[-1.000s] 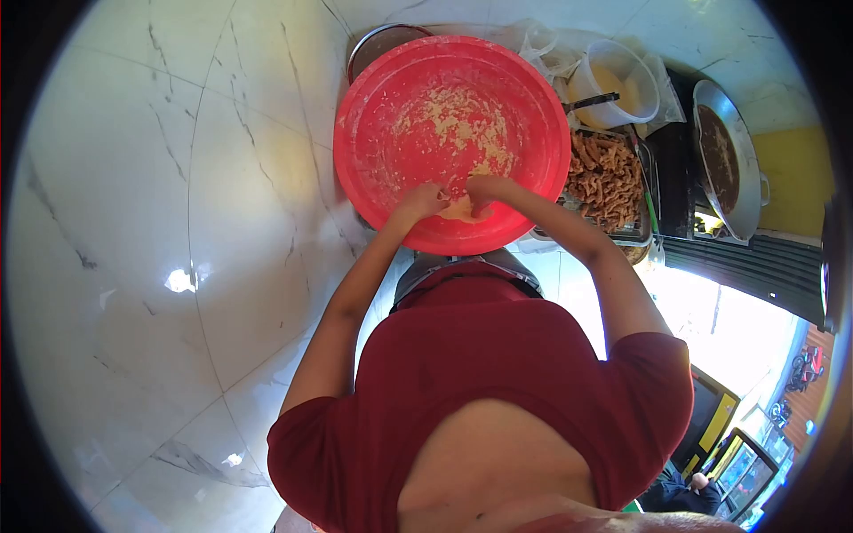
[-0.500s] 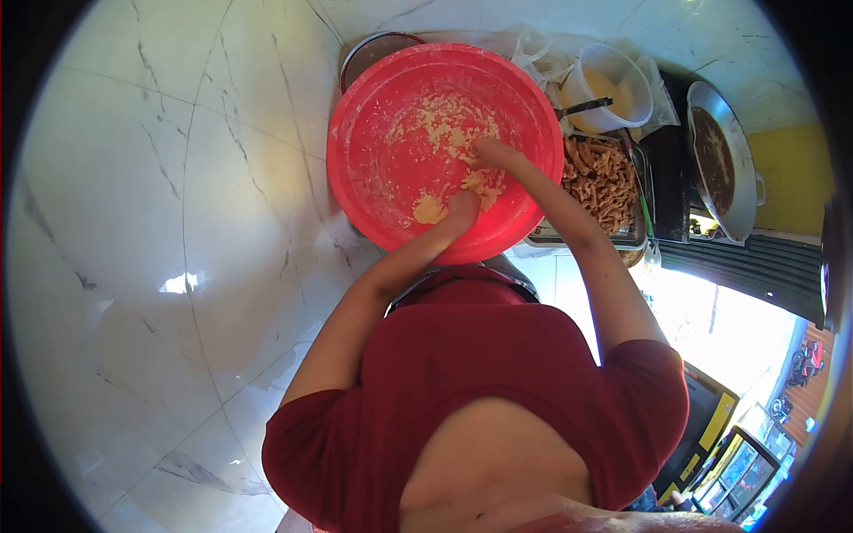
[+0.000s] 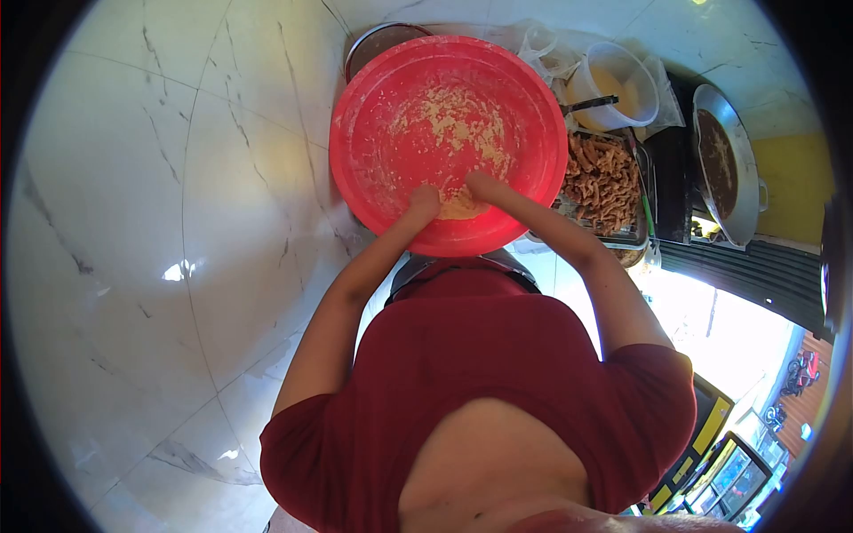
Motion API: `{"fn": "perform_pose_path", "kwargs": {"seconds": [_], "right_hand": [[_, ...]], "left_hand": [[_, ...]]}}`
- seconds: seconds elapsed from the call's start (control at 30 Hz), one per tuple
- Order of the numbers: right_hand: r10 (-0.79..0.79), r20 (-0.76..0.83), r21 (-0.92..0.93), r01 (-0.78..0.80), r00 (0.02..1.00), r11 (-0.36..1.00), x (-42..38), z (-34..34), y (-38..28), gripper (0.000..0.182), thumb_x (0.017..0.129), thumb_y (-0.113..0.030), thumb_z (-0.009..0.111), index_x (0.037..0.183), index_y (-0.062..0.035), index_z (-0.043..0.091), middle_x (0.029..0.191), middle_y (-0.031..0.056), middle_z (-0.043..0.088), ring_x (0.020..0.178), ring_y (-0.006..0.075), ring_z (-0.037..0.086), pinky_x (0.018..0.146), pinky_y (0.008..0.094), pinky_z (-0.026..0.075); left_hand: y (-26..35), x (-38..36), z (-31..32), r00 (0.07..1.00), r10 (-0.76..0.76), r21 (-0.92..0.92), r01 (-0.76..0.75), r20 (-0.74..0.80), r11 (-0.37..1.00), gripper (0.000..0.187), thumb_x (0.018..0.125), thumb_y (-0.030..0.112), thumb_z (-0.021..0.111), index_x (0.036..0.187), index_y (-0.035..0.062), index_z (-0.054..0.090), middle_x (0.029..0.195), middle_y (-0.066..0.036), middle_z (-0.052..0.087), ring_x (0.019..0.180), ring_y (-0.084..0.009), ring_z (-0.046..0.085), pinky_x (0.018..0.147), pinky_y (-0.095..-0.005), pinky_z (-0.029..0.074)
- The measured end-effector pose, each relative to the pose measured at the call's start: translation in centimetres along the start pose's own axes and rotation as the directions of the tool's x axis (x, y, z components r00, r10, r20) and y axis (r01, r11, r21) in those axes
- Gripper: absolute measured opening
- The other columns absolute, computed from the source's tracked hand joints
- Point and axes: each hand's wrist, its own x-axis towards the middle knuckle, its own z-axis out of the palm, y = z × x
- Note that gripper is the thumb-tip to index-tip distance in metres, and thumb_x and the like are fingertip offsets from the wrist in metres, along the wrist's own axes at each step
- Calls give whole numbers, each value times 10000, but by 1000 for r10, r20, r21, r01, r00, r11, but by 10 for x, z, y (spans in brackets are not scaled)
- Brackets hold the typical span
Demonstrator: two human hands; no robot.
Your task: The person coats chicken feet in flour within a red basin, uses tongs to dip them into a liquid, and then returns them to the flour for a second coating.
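Observation:
A large red basin stands in front of me, its inside smeared with pale crumbly dough. A lump of that dough lies at the near side of the basin. My left hand presses against the lump from the left and my right hand from the right. Both hands are curled around the dough, so the fingertips are partly hidden in it.
A tray of fried brown strips sits right of the basin. Behind it stands a white bucket with pale liquid and a dark handle. A metal wok with dark oil is at far right. White marble floor spreads to the left.
Half a second ago my right hand reached out to the middle of the basin and my left was further right; both have come back together around the dough lump at the near side.

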Motion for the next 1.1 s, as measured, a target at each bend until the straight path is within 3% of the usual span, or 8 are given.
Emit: {"fn": "perform_pose_path", "kwargs": {"seconds": [0.33,0.5,0.6,0.7,0.8,0.83,0.93,1.1], "right_hand": [[252,361,171,-329,898,929,13,-11,-15,221,703,-160,644,845,9,657,846,214,640,793,336,638,671,402,523],[224,46,164,-229,973,959,0,-9,-24,303,698,-234,640,865,18,654,819,210,640,761,306,640,653,392,506],[213,144,220,-241,966,945,6,-6,-28,315,719,-254,617,880,14,652,822,205,643,750,303,638,651,388,505],[237,289,293,-322,928,900,13,-5,-23,326,726,-279,621,880,6,657,820,184,653,740,281,642,632,389,503],[260,420,568,-476,869,671,-1,-25,-13,313,716,-280,649,858,-2,667,807,152,663,717,240,645,597,389,499],[251,467,665,-524,848,533,-8,-34,-10,304,710,-276,661,848,-5,670,800,141,666,706,225,646,584,389,497],[69,404,460,-268,912,846,-8,-41,13,250,662,-223,721,804,-22,672,776,107,666,701,191,649,571,398,497],[220,-4,143,-218,975,966,-6,-37,23,191,623,-83,714,788,-11,651,759,157,654,733,302,646,612,388,506]], "left_hand": [[8,6,7,998,14,-171,-2,68,985,204,587,202,718,702,37,685,652,-132,646,703,-250,658,659,-357,527],[7,11,20,993,-69,-15,68,-94,998,221,627,230,698,760,54,689,694,-126,656,706,-236,659,662,-345,527],[3,27,17,954,89,-250,-16,285,968,224,701,163,652,873,21,668,838,-141,670,793,-255,663,658,-362,534],[10,19,6,937,327,17,-331,121,943,171,697,125,658,847,45,677,835,-135,671,759,-232,661,638,-339,531],[-27,46,33,808,495,-807,-43,319,589,303,695,177,708,954,28,654,848,-101,675,791,-184,644,675,-333,516],[-33,46,25,821,489,-741,-128,294,660,333,678,194,722,966,39,658,840,-100,671,751,-185,637,658,-326,511],[-36,39,6,840,503,-560,-322,203,764,407,648,247,750,1002,66,663,823,-92,665,668,-191,617,632,-314,496],[-22,10,-15,816,578,-618,-439,30,652,376,678,310,735,980,94,676,804,-99,665,694,-199,616,659,-321,477]]}}
